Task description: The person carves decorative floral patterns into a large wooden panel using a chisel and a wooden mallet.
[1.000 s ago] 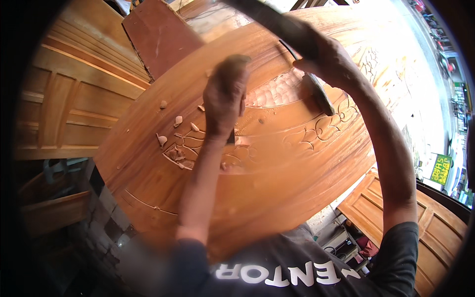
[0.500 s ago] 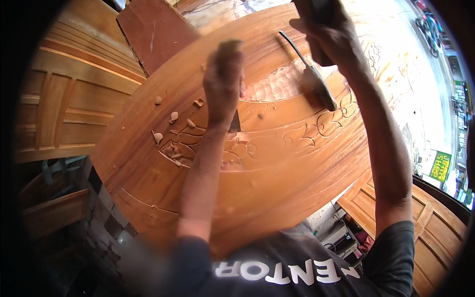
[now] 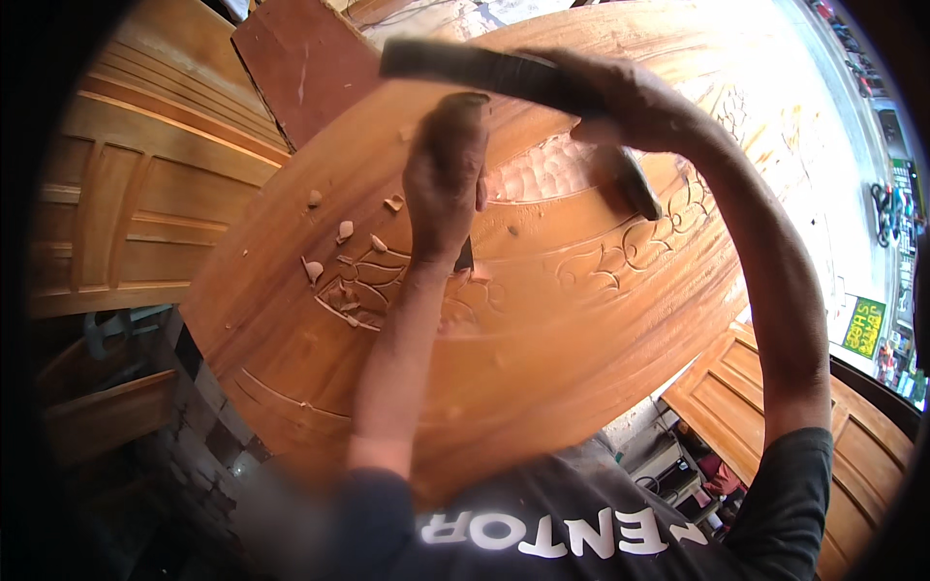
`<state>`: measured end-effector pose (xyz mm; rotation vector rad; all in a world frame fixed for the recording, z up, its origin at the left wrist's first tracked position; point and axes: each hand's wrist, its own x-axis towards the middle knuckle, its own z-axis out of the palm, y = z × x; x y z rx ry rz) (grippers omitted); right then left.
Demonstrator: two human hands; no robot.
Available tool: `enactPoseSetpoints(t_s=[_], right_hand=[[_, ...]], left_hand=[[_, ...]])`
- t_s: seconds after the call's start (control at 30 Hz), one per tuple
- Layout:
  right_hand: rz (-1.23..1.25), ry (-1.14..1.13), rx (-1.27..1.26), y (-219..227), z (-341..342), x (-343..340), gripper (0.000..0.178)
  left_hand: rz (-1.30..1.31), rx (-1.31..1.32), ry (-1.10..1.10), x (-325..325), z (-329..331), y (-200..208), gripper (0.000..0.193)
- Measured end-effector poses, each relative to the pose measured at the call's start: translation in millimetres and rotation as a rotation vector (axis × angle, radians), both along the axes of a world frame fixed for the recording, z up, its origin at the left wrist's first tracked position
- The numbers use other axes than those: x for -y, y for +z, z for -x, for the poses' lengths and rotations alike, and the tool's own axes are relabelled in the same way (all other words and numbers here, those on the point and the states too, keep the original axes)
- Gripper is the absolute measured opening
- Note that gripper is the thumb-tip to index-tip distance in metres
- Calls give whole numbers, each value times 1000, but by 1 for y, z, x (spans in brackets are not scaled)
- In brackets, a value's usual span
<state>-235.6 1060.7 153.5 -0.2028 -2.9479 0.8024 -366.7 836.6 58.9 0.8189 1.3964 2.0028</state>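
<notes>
My left hand (image 3: pixel 446 189) is wrapped round an upright chisel. The chisel's dark blade (image 3: pixel 465 256) shows below the fist, down at the carved wooden panel (image 3: pixel 542 358); the handle's top sticks out above it. My right hand (image 3: pixel 644 102) grips a dark, thick, bar-shaped mallet (image 3: pixel 465 70), blurred, its far end up and left, close above the chisel handle. Beneath my right hand lies a gouge (image 3: pixel 639 189) on the panel, partly covered. Between the hands is a pale hollow with scooped marks (image 3: pixel 547 172). Carved leaf and flower outlines (image 3: pixel 605 266) run across the wood.
Loose wood chips (image 3: pixel 346 230) are scattered left of my left hand. Panelled wooden doors (image 3: pixel 145 208) stand at the left, another door (image 3: pixel 717 397) at the lower right. A reddish-brown board (image 3: pixel 305 73) is beyond the panel. A bright street lies at far right.
My right hand has swung the mallet down and to the left, from the top edge toward the chisel handle. My left hand and the chisel have barely shifted.
</notes>
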Motion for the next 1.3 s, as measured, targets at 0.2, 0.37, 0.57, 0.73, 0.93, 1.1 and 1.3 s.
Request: enactPoseSetpoints(t_s=[0.2, 0.37, 0.57, 0.73, 0.93, 1.1, 1.3], right_hand=[[-114, -30, -74, 13, 10, 25, 93], [100, -229, -80, 17, -4, 24, 90], [120, -385, -287, -1, 5, 26, 86], [-33, -129, -24, 11, -1, 29, 91], [106, -169, -145, 5, -14, 56, 91], [358, -471, -257, -6, -76, 99, 94], [999, -1051, -231, -43, -172, 178, 90]], left_hand=[[64, 18, 18, 5, 2, 12, 32], [-32, -4, 97, 12, 12, 24, 26], [105, 20, -7, -3, 9, 5, 24], [95, 103, -82, 5, 1, 3, 32], [-20, 52, 51, 21, 9, 6, 37], [388, -439, 231, 78, 13, 56, 42], [846, -839, 164, 120, -26, 13, 72]])
